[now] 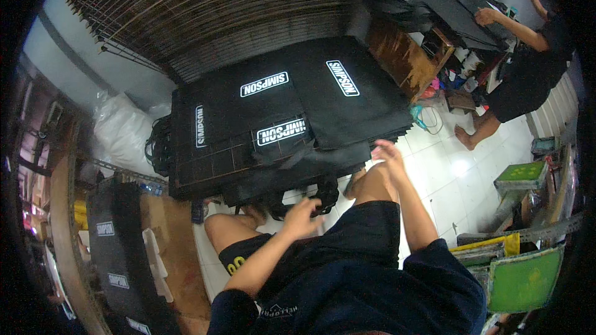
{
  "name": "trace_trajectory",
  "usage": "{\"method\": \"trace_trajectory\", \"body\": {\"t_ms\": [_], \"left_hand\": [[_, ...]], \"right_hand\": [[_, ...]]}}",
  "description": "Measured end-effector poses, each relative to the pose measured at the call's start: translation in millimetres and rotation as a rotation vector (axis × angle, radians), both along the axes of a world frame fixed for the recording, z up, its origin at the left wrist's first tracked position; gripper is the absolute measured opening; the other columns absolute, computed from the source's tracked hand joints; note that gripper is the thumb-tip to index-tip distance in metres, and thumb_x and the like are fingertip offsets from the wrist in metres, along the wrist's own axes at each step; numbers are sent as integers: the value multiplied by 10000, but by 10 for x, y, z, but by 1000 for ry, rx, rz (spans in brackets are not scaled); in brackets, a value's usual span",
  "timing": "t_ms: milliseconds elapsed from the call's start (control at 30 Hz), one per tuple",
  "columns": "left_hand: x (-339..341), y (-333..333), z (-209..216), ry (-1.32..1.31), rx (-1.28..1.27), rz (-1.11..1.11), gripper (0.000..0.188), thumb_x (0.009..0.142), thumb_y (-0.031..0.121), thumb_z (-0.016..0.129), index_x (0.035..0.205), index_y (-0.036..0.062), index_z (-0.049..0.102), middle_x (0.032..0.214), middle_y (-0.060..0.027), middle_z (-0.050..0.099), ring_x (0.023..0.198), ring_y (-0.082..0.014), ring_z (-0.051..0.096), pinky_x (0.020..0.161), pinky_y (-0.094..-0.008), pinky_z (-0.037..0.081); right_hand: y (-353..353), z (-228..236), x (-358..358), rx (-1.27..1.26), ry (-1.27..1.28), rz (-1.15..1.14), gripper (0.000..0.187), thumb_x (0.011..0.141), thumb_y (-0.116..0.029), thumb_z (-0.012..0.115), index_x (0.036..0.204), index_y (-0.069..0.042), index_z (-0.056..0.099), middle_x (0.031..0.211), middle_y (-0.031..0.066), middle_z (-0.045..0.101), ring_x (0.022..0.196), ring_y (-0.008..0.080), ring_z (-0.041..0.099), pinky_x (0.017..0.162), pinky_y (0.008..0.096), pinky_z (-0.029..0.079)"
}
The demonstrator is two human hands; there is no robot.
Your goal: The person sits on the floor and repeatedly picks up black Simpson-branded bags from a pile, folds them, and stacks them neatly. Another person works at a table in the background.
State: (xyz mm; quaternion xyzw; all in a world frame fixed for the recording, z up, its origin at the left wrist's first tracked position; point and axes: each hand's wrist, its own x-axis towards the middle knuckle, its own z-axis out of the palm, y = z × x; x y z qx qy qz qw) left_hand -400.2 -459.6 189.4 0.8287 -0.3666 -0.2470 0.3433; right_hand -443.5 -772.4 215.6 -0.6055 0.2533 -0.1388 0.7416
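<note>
A wide stack of black fabric sheets [366, 96] with white rectangular printed labels lies in front of me. My right hand [390, 160] is beside the stack's near right corner, its fingers loosely bent and apart, with nothing visible in them. Lower down, over my lap, my left hand [301, 218] has its fingers spread next to a bundle of black straps [326, 193] below the stack's near edge. Whether its fingertips touch the straps is hard to tell. A smaller black piece with a label [280, 133] lies folded on top of the stack, near its front edge.
Behind the stack rises a wire drying rack [217, 18]. More labelled black sheets [115, 242] lie at left, near a white plastic bag [124, 130]. Green framed screens [524, 279] stand at right. Another person [528, 68] works at a table of black fabric [447, 0], far right.
</note>
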Motion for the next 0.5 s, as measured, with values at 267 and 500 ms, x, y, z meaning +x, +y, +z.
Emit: {"method": "trace_trajectory", "body": {"t_ms": [267,500], "left_hand": [[833,-719,-24,-372,-157,309,604,717,270,709,1234,67,471,1128,-142,496,1062,-327,490,883,-409,421],[834,-1087,5,667,-226,495,713,787,401,678,1327,48,372,1165,-113,537,1029,-239,542,838,-367,446]], "right_hand": [[-1473,1163,-191,43,-272,-357,621,838,-562,509,1259,-111,432,1088,47,538,968,167,533,833,367,402],[-2196,1941,-189,376,-727,-406,998,738,-680,545,1402,-39,166,1419,201,269,1298,352,303,1036,524,265]]}}
